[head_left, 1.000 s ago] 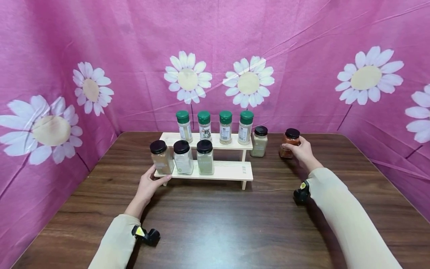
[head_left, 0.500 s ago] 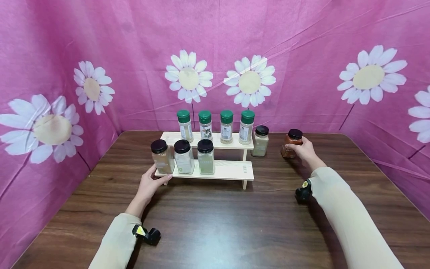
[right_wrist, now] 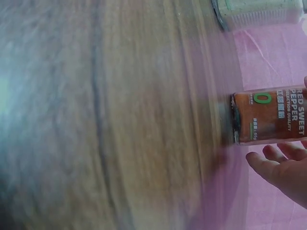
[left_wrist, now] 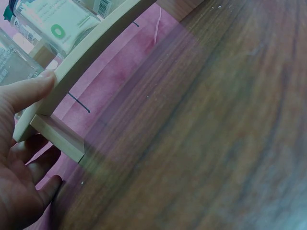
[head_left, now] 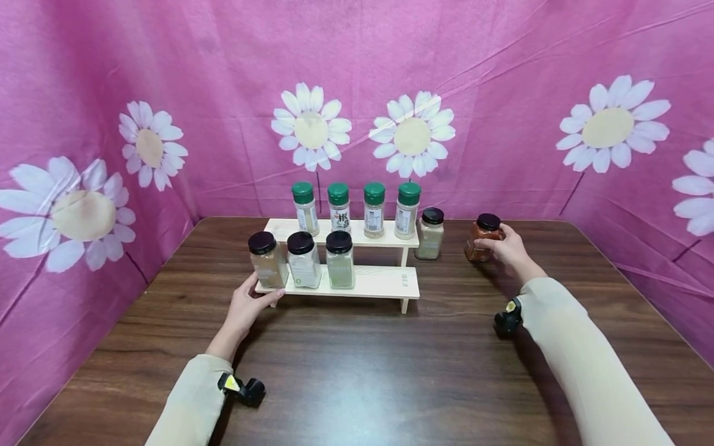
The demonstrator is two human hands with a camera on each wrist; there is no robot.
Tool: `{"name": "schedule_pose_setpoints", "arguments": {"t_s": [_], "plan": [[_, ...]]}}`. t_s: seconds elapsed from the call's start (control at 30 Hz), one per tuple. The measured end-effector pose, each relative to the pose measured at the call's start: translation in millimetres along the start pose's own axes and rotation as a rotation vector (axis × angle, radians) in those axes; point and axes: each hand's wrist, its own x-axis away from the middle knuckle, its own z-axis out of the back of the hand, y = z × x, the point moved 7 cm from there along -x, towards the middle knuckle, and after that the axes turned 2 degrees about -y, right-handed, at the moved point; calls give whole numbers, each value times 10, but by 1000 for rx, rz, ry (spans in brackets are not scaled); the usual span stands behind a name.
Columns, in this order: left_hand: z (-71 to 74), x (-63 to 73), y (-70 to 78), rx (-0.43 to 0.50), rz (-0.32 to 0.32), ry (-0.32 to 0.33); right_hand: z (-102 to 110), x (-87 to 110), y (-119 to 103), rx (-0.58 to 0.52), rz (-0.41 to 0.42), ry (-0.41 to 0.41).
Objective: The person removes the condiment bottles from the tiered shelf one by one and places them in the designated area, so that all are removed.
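My left hand [head_left: 244, 310] grips the left end of a two-tier wooden spice rack [head_left: 385, 282]. In the left wrist view the thumb lies on the lower shelf edge [left_wrist: 84, 60], with the fingers beneath it, beside the short leg [left_wrist: 62, 136]. At the right, my right hand [head_left: 510, 253] holds an orange-red spice jar [head_left: 478, 234] with a black lid, thumb and fingers on opposite sides. Its label reads red sweet pepper in the right wrist view. The jar stands upright with its base close to the table.
Several green-capped shakers [head_left: 374, 214] line the upper shelf. On the lower shelf stand a brown jar [head_left: 270, 269], a white jar [head_left: 304, 266] and a pale green jar [head_left: 341, 266]. Another black-lidded jar [head_left: 430, 240] stands right of the rack. A pink flowered curtain [head_left: 502, 155] backs the wooden table [head_left: 346, 371].
The right hand and red pepper jar have shifted very slightly to the right. My left hand keeps its grip on the rack, which stays in place.
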Motion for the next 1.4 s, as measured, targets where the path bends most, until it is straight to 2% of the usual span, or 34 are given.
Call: {"name": "schedule_pose_setpoints", "arguments": {"t_s": [0.07,0.23,0.37,0.47,0.6,0.87,1.0,1.23,1.4], "plan": [[4,2,-8,8,2,4,12,21,-14,35,-11,2],[5,6,-27,11,6,3,30,107,-45,44,-39,-30],[5,-2,-31,16,3,0,42,158,-106,46,-5,-56],[9,-9,-22,15,-6,3,64,188,-171,102,44,-64],[12,-11,-7,13,-20,1,108,232,-218,180,56,-61],[10,-5,-6,16,-24,0,98,364,-199,180,50,-84],[4,-2,-1,18,-24,-1,52,454,-206,157,72,-85],[3,-2,-1,14,-8,-2,-19,613,-230,192,106,-90],[5,9,8,13,-3,-4,-116,706,-269,172,149,-131]]}}
